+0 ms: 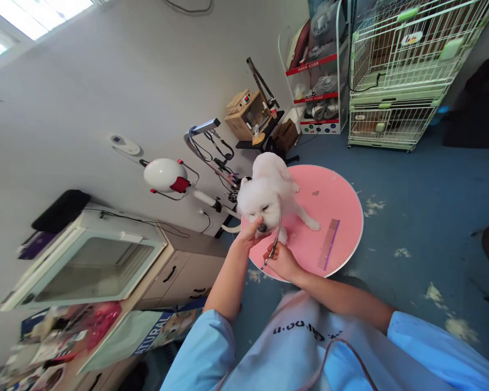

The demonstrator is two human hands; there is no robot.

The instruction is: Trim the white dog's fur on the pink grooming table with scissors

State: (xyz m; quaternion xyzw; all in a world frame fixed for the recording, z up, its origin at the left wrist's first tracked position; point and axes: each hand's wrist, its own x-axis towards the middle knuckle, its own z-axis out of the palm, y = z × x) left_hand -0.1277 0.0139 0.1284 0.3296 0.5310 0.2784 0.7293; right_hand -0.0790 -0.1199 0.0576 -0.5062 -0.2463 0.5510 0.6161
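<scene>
A fluffy white dog (271, 184) is on a round pink grooming table (342, 201), its head turned toward me. My left hand (250, 232) is closed around the dog's muzzle and chin, just beside the dark nose. In my right hand (283, 262) is a pair of grooming scissors (275, 241). Their slim blades point up along the side of the dog's face, against the fur. A purple-backed comb (329, 244) lies on the table to the right of my right hand.
A grooming arm (204, 127) with hanging straps and a white lamp-like dryer (165, 175) stand left of the table. White wire cages (391, 60) and a shelf rack (315, 68) are behind. Clumps of cut fur (434, 295) lie on the blue floor. A cabinet (179, 271) is at left.
</scene>
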